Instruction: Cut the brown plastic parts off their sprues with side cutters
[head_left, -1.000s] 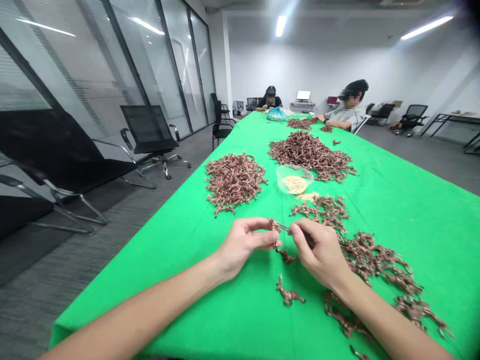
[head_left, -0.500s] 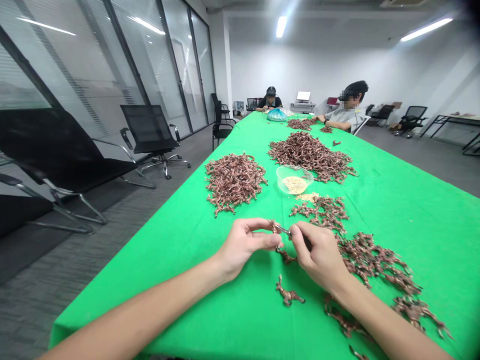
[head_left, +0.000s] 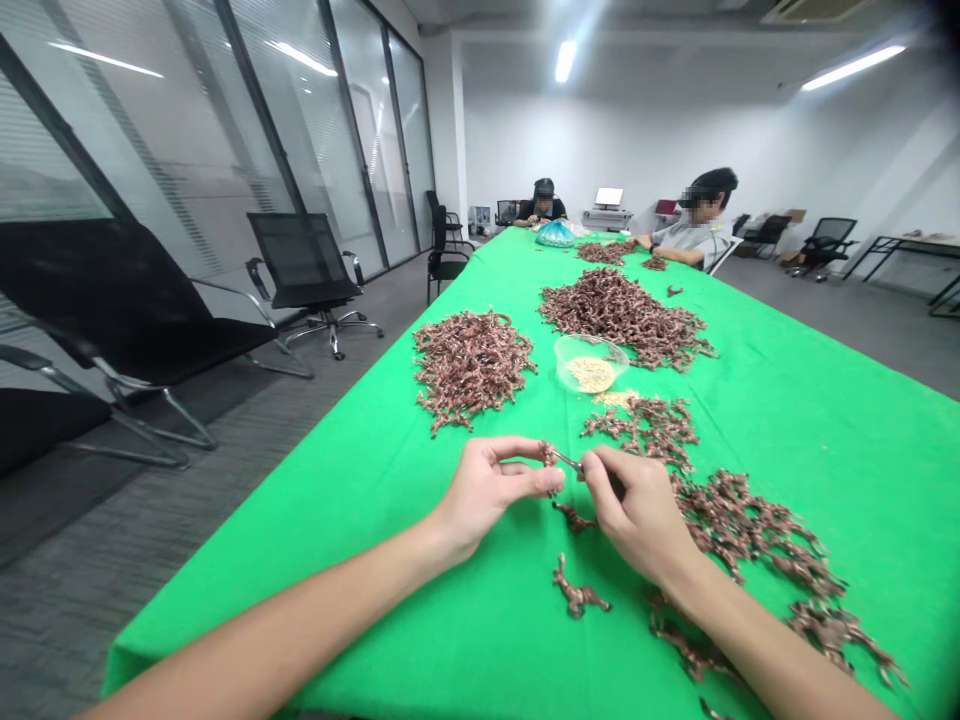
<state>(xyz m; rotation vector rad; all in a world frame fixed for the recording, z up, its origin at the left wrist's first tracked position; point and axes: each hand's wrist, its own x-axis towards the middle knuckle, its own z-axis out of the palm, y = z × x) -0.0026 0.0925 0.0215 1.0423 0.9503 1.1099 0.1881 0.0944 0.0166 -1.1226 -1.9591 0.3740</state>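
- Pinching a copper-brown animal figurine between thumb and fingers of the left hand, holding it raised and roughly upright above the green tablecloth.
- Gripping a slim metal tool, similar to tweezers, in the right hand, with thumb and curled fingers closed around it.
- Pointing the slim metal tool leftward at the upper part of the held figurine; too small to tell the exact contact.
- Showing, on the cloth below the hands, a second figurine just beside the right hand, and a lone figurine nearer the body.
- Showing a scattered cluster of figurines to the right, partly hidden by the right forearm, and a smaller cluster just beyond the right hand.
- Displaying ahead, to the left, a dense heap of figurines and, farther off to the right, a larger heap.
- Displaying near the larger heap a clear plastic bowl with small cream-coloured pieces inside, and spilled pieces beside it on the cloth.
- Revealing at the far end a blue plastic bag, a seated person in black, and another in grey along the right edge.
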